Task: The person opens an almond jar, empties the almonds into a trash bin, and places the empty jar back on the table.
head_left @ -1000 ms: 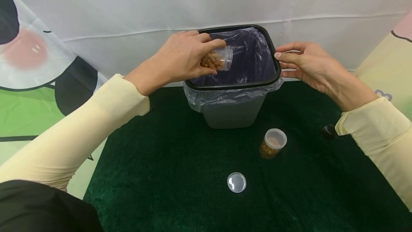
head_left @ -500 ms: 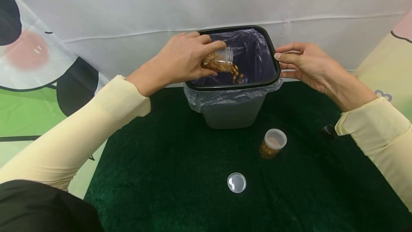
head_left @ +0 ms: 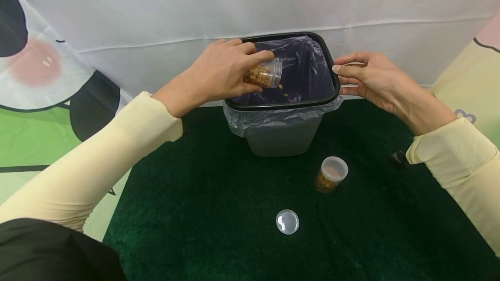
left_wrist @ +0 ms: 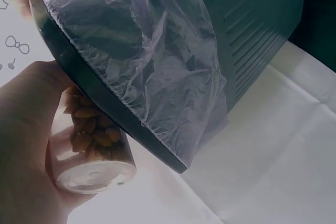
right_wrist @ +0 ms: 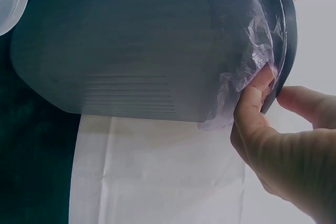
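Observation:
My left hand [head_left: 224, 70] grips a clear plastic jar [head_left: 276, 73], tipped on its side over the open top of a grey trash bin [head_left: 281, 140]. Almonds [left_wrist: 94, 137] fill part of the jar, and a few loose ones show just below its mouth. A thin translucent bag [head_left: 310, 62] lines the bin and folds out over the black rim [head_left: 283, 107]. On the bin's right side my right hand [head_left: 371, 75] pinches that rim, thumb outside the top edge and fingers against the bag in the right wrist view.
A second jar [head_left: 332, 174] of brown pieces, with its lid on, stands on the dark green cloth [head_left: 195, 211]. Nearer lies a loose clear lid [head_left: 287, 222]. White fabric [head_left: 175, 8] hangs behind the bin; a small black object [head_left: 398, 159] sits by the right sleeve.
Half a second ago a stream of almonds spilled from the tipped jar into the bin; now only a few are falling. Both hands have hardly shifted.

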